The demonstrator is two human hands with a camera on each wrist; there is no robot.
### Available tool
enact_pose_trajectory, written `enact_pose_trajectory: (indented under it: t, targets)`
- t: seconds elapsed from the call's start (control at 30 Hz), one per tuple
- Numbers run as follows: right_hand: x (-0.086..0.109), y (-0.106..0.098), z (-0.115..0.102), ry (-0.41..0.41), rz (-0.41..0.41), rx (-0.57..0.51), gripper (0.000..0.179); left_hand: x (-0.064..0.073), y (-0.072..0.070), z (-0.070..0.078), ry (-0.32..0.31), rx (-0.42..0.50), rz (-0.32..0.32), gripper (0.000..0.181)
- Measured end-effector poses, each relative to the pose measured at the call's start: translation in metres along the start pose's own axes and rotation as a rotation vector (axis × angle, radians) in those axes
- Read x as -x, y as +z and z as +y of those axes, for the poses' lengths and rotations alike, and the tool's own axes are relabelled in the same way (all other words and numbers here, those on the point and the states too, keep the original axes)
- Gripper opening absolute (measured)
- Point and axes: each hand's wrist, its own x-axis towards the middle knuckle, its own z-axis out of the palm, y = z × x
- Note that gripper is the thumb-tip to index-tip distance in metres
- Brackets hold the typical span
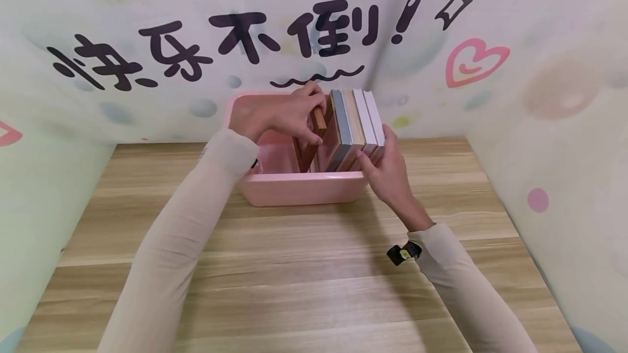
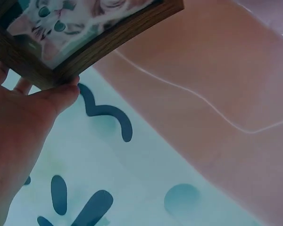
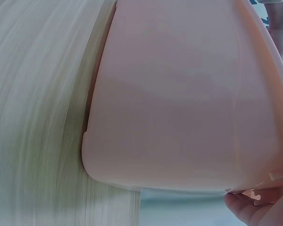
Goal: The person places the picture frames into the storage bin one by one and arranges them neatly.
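My left hand (image 1: 294, 116) reaches down into a pink plastic bin (image 1: 304, 189) and grips a brown wooden picture frame (image 1: 308, 148) by its edge. In the left wrist view, a cat picture shows behind that frame's front, with my thumb and fingers at one corner. To the right, several picture frames (image 1: 355, 119) with grey, beige and white edges stand side by side, leaning, in the bin. My right hand (image 1: 390, 173) holds this row at its right end, thumb at the front and fingers around the side. Its fingertips (image 3: 240, 205) show by the bin's rim.
The bin stands on a wood-grain table (image 1: 294, 277), close to the back wall (image 1: 196, 4) with its black lettering. Side walls (image 1: 549, 124) rise at left and right. A black wristband (image 1: 404, 253) is on my right wrist.
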Motion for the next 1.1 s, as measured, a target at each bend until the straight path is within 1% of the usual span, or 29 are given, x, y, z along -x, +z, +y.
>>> enact_pose_trajectory:
  t: [0.07,0.2,0.23,0.27,0.4,0.5,0.6,0.7,0.87,1.1]
  targets:
    - [0.0,-0.001,0.0,-0.001,0.0,0.003,0.073,-0.002,0.003,0.001,-0.014,-0.043,-0.029,0.062]
    - [0.0,-0.001,0.0,-0.002,0.003,0.012,0.073,-0.004,0.006,-0.001,-0.008,-0.142,-0.066,0.058]
    - [0.0,-0.002,0.0,-0.001,0.004,0.015,0.073,-0.004,0.007,-0.001,-0.008,-0.152,-0.075,0.057]
    - [0.0,-0.002,0.0,0.001,0.005,0.018,0.073,-0.005,0.009,-0.001,-0.011,-0.155,-0.084,0.056]
    - [0.0,-0.002,0.0,0.001,0.002,0.024,0.074,-0.007,0.012,-0.002,-0.035,-0.114,-0.124,0.055]
    - [0.0,-0.002,0.0,0.001,0.001,0.024,0.074,-0.008,0.014,-0.002,-0.062,-0.096,-0.151,0.058]
    - [0.001,-0.002,0.0,0.0,-0.002,0.024,0.074,-0.009,0.016,-0.002,-0.081,-0.102,-0.176,0.064]
    - [0.001,-0.001,0.001,-0.002,-0.006,0.02,0.074,-0.011,0.017,-0.002,-0.079,-0.111,-0.195,0.068]
    - [0.001,-0.001,0.001,-0.005,-0.012,0.015,0.073,-0.014,0.021,-0.002,-0.073,-0.128,-0.208,0.075]
    - [0.001,-0.001,0.001,-0.008,-0.011,0.016,0.073,-0.014,0.028,-0.002,-0.1,-0.113,-0.238,0.087]
